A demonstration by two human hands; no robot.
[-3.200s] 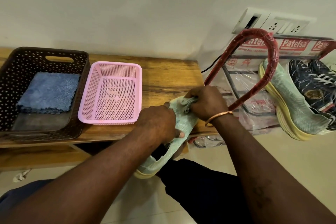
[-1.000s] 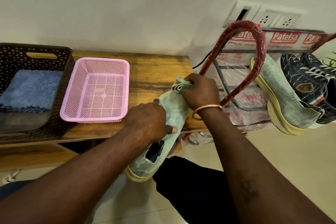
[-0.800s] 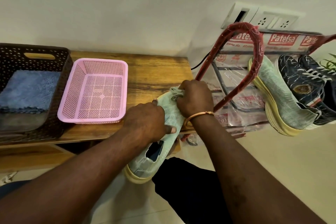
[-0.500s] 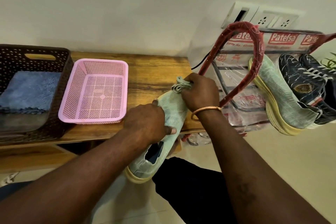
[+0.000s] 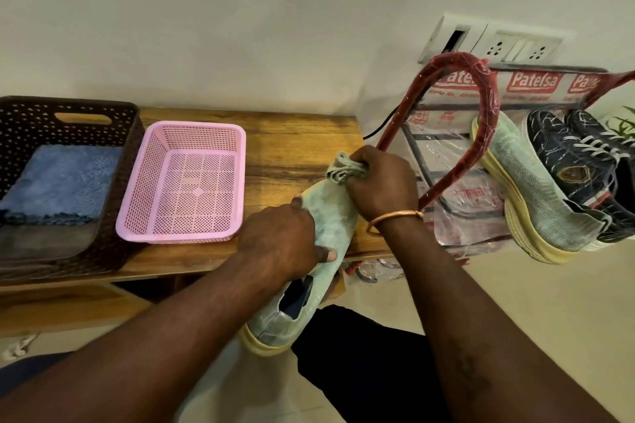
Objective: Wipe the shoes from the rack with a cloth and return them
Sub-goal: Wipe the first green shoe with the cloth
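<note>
A pale green shoe with a cream sole lies toe-forward over the front edge of the wooden bench. My left hand grips it across the middle. At the toe, my right hand holds a bunched grey-green cloth against the shoe. Its matching green shoe leans on the red shoe rack at the right, beside a dark navy laced pair.
A pink mesh basket sits on the bench left of the shoe. Further left a brown basket holds a folded blue cloth. Wall sockets are above the rack. My dark trouser leg is below the shoe.
My right hand has rubbed the cloth back and forth over the shoe's toe. My left hand has kept its grip on the shoe.
</note>
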